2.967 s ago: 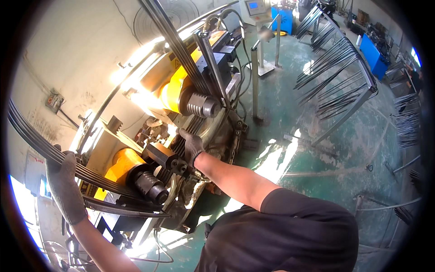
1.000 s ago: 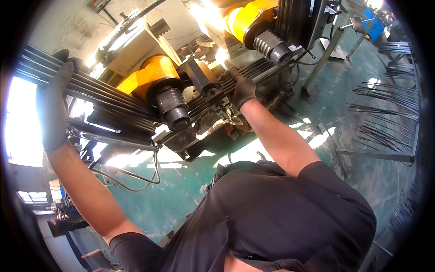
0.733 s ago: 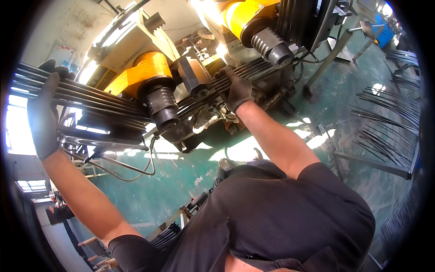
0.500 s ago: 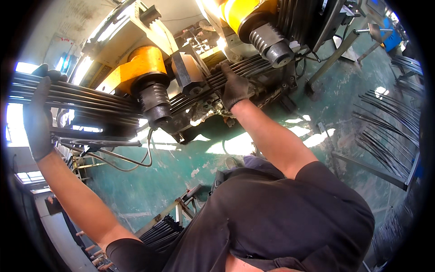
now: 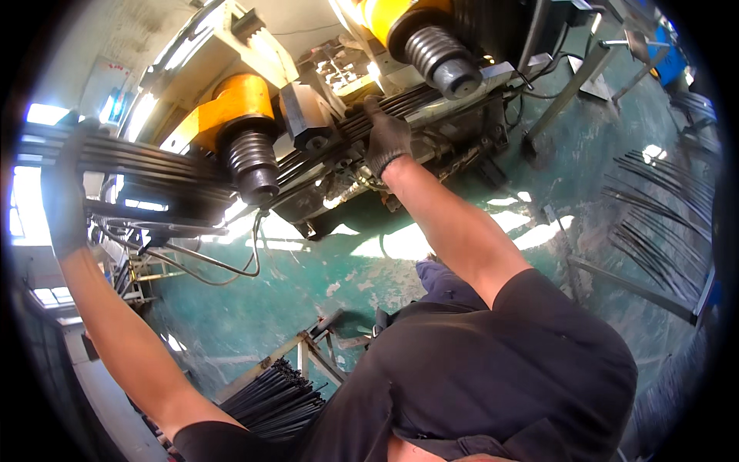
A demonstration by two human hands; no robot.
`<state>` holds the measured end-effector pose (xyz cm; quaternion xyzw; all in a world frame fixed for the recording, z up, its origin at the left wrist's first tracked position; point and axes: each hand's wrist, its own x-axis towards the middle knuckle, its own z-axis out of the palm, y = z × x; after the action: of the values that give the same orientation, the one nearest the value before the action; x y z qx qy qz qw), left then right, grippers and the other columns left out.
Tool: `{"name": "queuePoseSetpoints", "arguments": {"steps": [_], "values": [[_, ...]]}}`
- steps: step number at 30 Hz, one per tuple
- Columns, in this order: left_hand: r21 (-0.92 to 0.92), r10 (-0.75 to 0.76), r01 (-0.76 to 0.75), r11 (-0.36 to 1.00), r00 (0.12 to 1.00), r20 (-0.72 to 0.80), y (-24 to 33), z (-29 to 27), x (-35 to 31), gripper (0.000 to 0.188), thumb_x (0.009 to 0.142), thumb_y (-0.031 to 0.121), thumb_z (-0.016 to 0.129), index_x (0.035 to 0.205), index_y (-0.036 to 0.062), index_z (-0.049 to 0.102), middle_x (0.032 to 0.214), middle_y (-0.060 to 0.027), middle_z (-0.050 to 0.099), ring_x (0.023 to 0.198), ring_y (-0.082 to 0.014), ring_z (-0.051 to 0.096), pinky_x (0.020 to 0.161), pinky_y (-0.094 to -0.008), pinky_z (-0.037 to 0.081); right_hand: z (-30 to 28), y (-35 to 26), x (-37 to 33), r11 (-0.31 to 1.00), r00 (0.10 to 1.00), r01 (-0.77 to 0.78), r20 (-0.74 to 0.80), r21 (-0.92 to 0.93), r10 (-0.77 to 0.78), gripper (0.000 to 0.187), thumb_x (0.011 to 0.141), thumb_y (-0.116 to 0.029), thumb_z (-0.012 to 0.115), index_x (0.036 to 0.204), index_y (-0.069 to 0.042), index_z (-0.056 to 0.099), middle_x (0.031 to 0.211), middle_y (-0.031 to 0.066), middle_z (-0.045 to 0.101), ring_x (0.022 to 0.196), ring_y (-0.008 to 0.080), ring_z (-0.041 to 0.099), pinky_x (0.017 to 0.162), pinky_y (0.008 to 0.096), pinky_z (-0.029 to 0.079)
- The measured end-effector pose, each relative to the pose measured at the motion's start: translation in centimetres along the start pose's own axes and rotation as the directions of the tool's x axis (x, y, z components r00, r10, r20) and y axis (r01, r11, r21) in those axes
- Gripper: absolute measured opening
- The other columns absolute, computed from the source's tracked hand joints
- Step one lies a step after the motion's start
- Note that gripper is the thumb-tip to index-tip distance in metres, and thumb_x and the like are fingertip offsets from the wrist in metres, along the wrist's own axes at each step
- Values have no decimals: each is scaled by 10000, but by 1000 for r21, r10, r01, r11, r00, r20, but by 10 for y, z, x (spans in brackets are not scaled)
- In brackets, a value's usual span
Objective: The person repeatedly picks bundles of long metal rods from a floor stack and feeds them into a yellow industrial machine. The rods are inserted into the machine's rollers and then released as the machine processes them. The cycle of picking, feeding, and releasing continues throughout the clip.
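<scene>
A bundle of long dark metal rods (image 5: 154, 160) lies across a machine, running from the far left toward the upper middle. My left hand (image 5: 68, 196), in a dark glove, is closed around the rods' left end; it is somewhat blurred. Farther right, my gloved right hand (image 5: 389, 140) grips the same bundle, its fingers partly hidden behind the rods. Between my hands, a ridged metal cylinder (image 5: 254, 163) under a yellow machine head (image 5: 239, 100) stands in front of the bundle. Beside it is a dark angular block (image 5: 304, 115), close to the rods.
A second ridged cylinder (image 5: 443, 63) hangs from another yellow head (image 5: 385, 17) at the upper right. A looped cable (image 5: 250, 266) dangles below the machine. Dark rods (image 5: 281, 400) are stacked on a rack at lower left; curved rods (image 5: 662, 208) lie on a stand at right.
The whole view has shifted slightly, showing more of the lower-left rod stack. Both hands keep hold of the bundle. The ridges on both cylinders look different, now more like even rings.
</scene>
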<state>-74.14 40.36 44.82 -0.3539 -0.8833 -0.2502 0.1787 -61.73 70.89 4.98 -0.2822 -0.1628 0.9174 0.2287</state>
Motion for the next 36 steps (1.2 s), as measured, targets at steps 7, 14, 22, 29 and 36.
{"name": "queuePoseSetpoints", "arguments": {"steps": [7, 14, 22, 29, 36], "values": [[-445, -218, 104, 889, 953, -213, 55, 2, -151, 491, 1118, 233, 505, 1525, -42, 501, 1319, -155, 654, 1237, -250, 635, 1070, -384, 498, -80, -54, -131, 979, 969, 201, 148, -24, -195, 207, 1037, -211, 710, 996, -8, 699, 853, 80, 723, 735, 198, 686, 716, 350, 566], [-904, -423, 175, 389, 906, -7, 67, 104, -329, 407, 1128, 233, 510, 1408, -58, 563, 1248, -192, 666, 1181, -255, 653, 1012, -356, 543, -312, -174, -300, 725, 811, 398, -155, -562, -565, 257, 1062, -271, 664, 941, -44, 670, 788, 36, 693, 692, 158, 662, 641, 317, 519], [-488, -70, 712, -505, 530, 845, 274, 356, -530, 347, 1018, 284, 586, 1152, -7, 719, 1155, -188, 739, 1110, -339, 697, 1050, -496, 537, -461, -408, -570, 247, 64, 75, -243, -966, -968, 377, 1023, -408, 700, 981, -34, 680, 738, 20, 665, 663, 120, 607, 629, 329, 491], [-89, 166, 922, -377, 162, 973, 380, 469, -608, 389, 1007, 163, 626, 1342, -27, 570, 1248, -249, 689, 1096, -421, 673, 1001, -568, 538, -583, -636, -666, 104, -86, -329, -79, -939, -993, 425, 992, -427, 728, 1069, -11, 696, 834, 132, 736, 719, 243, 705, 705, 389, 547], [-240, 195, 918, -315, 310, 931, 515, 503, -575, 383, 982, 105, 660, 1332, -21, 569, 1102, -203, 709, 955, -363, 715, 879, -494, 602, -736, -770, -603, 82, 32, -631, -132, -772, -991, 277, 1025, -311, 609, 1184, -100, 693, 1135, 286, 725, 1136, 472, 676, 952, 562, 523]]}}
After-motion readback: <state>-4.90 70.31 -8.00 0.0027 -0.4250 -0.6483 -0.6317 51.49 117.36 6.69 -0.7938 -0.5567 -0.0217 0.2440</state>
